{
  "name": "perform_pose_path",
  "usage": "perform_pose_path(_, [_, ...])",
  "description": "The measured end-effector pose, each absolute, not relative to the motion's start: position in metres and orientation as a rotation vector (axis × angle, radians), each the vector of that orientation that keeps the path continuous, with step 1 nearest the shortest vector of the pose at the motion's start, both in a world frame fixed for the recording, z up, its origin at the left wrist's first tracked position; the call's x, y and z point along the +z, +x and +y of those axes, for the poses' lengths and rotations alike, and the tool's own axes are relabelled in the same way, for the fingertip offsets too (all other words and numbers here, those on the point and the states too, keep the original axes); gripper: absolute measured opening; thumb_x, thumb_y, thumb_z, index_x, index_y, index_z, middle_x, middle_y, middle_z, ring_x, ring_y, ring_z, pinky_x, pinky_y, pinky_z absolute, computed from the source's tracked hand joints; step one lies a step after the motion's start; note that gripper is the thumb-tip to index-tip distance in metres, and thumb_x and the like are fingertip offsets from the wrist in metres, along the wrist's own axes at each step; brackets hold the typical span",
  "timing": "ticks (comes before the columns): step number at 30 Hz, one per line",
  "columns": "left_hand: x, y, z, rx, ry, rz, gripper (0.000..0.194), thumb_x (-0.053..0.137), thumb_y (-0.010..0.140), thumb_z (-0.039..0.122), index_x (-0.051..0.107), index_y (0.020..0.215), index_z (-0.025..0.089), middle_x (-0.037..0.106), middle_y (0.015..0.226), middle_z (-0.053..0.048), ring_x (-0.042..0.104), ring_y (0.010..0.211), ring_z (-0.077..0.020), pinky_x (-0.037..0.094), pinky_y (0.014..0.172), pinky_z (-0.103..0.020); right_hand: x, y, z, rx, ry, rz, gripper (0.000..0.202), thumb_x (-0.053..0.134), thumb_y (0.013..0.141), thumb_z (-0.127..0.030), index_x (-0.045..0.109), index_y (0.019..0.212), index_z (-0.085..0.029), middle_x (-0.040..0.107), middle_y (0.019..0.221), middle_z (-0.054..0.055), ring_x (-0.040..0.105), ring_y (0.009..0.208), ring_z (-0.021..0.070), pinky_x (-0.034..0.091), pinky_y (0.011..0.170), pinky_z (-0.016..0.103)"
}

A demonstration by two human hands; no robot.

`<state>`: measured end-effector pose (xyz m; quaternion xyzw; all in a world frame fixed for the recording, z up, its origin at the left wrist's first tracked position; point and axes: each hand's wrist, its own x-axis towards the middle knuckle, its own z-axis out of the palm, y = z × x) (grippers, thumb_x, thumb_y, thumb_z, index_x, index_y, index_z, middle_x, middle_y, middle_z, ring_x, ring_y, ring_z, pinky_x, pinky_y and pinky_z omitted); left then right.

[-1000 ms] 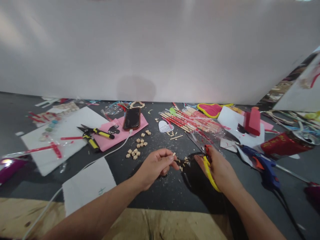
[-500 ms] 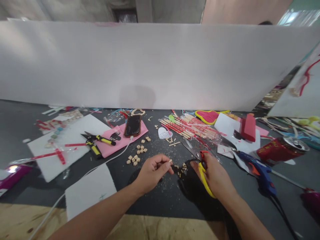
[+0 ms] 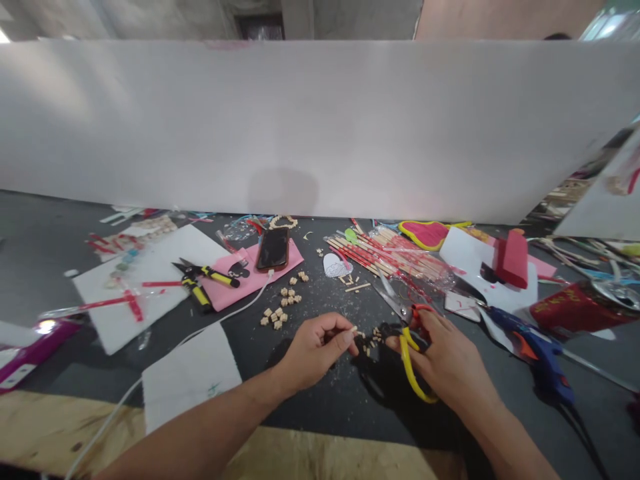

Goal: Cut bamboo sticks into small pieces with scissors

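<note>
Between the thumb and fingers of my left hand (image 3: pixel 320 348) is a small piece of wooden stick (image 3: pixel 354 329), its pale tip showing. My right hand (image 3: pixel 447 353) is closed around a pair of scissors (image 3: pixel 411 363) with yellow and red handles, the metal blades parted and pointing away from me. Short cut stick pieces (image 3: pixel 371 343) lie on the dark tabletop between my hands. Left of them sit several little bundles of stick pieces (image 3: pixel 274 319). A paper cutout (image 3: pixel 337 265) with a drawn pattern lies beyond my left hand, near a few loose sticks (image 3: pixel 358 287).
Pliers (image 3: pixel 199 283) and a phone (image 3: pixel 273 249) on pink paper lie to the left. Red-and-natural sticks (image 3: pixel 370 253) spread at the back. At right are a blue glue gun (image 3: pixel 535 347), a red can (image 3: pixel 583 308) and a red block (image 3: pixel 513 259). A white board (image 3: pixel 320 127) stands behind.
The whole view has shifted, so things appear further right. My right hand has turned the scissors, and their parted blades now show more clearly. My left hand keeps its pinch on the stick piece.
</note>
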<state>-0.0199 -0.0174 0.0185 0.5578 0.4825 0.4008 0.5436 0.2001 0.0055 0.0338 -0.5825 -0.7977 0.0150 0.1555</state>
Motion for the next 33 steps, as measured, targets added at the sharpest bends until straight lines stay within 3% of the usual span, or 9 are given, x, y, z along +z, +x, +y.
perform_pose_path(3, [0.019,-0.019,-0.017,0.948,1.303,1.136,0.026,0.052,0.077,0.039,0.056,0.077,0.013,0.065,0.066,-0.004,0.034,0.043,-0.0042,0.027,0.043,-0.017,0.034,0.206,0.008,0.041,-1.838,-2.250,0.024,0.048,0.072,-0.044,0.043,0.082,-0.022,0.060,0.073,0.003,0.058,0.065,0.0190,0.039,0.054,0.028])
perform_pose_path(9, [0.019,-0.020,-0.015,1.001,1.220,1.124,0.026,0.053,0.076,0.039,0.056,0.079,0.014,0.065,0.066,-0.004,0.037,0.044,-0.0054,0.030,0.044,-0.019,0.034,0.213,0.013,-0.204,-1.703,-2.329,0.029,0.048,0.073,-0.043,0.045,0.091,-0.020,0.058,0.089,0.009,0.055,0.086,0.0245,0.040,0.069,0.033])
perform_pose_path(13, [0.020,-0.022,-0.013,1.081,1.116,1.101,0.026,0.054,0.076,0.038,0.056,0.080,0.013,0.064,0.065,-0.004,0.038,0.043,-0.0048,0.030,0.043,-0.019,0.038,0.211,0.012,-0.166,-1.950,-2.219,0.030,0.049,0.070,-0.052,0.047,0.077,-0.024,0.058,0.067,0.004,0.057,0.064,0.0219,0.039,0.054,0.030])
perform_pose_path(16, [0.021,-0.023,-0.011,1.122,1.057,1.078,0.025,0.054,0.077,0.036,0.056,0.080,0.012,0.062,0.064,-0.004,0.035,0.043,-0.0038,0.028,0.043,-0.018,0.037,0.209,0.013,-0.028,-2.042,-2.179,0.036,0.046,0.070,-0.056,0.049,0.083,-0.023,0.059,0.061,0.004,0.056,0.054,0.0211,0.036,0.046,0.029])
perform_pose_path(24, [0.019,-0.023,-0.009,1.154,0.982,1.028,0.023,0.055,0.076,0.034,0.055,0.080,0.011,0.062,0.064,-0.004,0.034,0.043,-0.0028,0.025,0.044,-0.018,0.027,0.214,0.018,0.034,-2.015,-2.174,0.051,0.049,0.067,-0.061,0.050,0.097,-0.019,0.064,0.073,0.010,0.061,0.062,0.0251,0.039,0.050,0.031])
perform_pose_path(28, [0.016,-0.023,-0.008,1.136,0.942,0.970,0.025,0.055,0.076,0.035,0.055,0.083,0.012,0.061,0.065,-0.004,0.033,0.042,-0.0027,0.023,0.043,-0.018,0.024,0.213,0.018,0.250,-1.950,-1.957,0.064,0.058,0.062,-0.056,0.042,0.111,-0.019,0.065,0.086,0.010,0.062,0.071,0.0234,0.044,0.056,0.031])
perform_pose_path(31, [0.015,-0.022,-0.009,1.123,0.926,0.926,0.025,0.054,0.076,0.035,0.054,0.085,0.012,0.061,0.067,-0.004,0.033,0.042,-0.0025,0.022,0.043,-0.018,0.024,0.208,0.016,0.348,-1.778,-1.917,0.069,0.058,0.068,-0.047,0.029,0.126,-0.022,0.062,0.098,0.008,0.061,0.080,0.0197,0.046,0.065,0.031])
perform_pose_path(33, [0.016,-0.022,-0.009,1.119,0.926,0.919,0.026,0.055,0.076,0.036,0.054,0.086,0.013,0.061,0.068,-0.003,0.033,0.042,-0.0027,0.022,0.043,-0.019,0.025,0.204,0.014,0.323,-1.630,-2.028,0.061,0.052,0.075,-0.042,0.029,0.128,-0.024,0.058,0.105,0.008,0.058,0.087,0.0191,0.045,0.072,0.032])
